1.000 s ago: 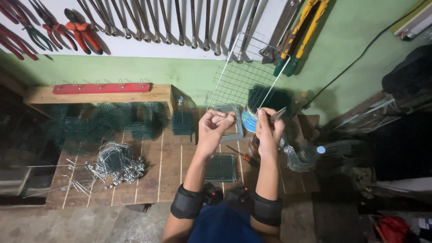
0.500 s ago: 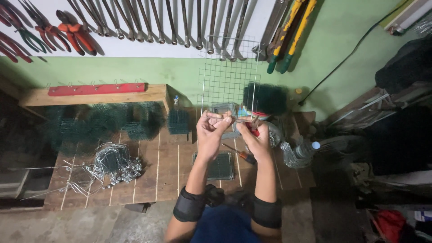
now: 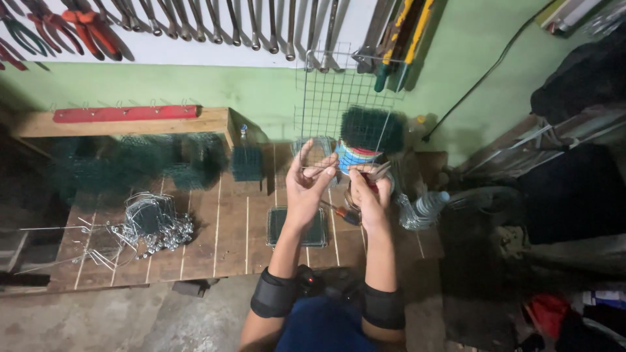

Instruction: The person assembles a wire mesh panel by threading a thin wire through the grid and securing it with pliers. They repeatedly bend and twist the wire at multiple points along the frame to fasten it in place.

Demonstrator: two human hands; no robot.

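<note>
I hold a square wire mesh panel (image 3: 339, 91) upright in front of me, its lower edge at my hands and its top near the wall tools. My left hand (image 3: 306, 186) pinches the panel's bottom edge with fingers raised. My right hand (image 3: 370, 192) grips a small metal tool against the same edge; a red-handled piece shows under it. A flat dark green mesh piece (image 3: 297, 227) lies on the wooden bench (image 3: 228, 241) just below my hands.
A pile of bent wire pieces (image 3: 147, 225) lies at the bench's left. Green mesh cages (image 3: 189, 163) stand along a wooden shelf. Pliers and wrenches (image 3: 85, 23) hang on the wall. A clear plastic bottle (image 3: 427, 207) lies at the right, beside dark clutter.
The mesh panel went from tilted to upright and square to me. My hands dropped slightly and drew close together at its lower edge.
</note>
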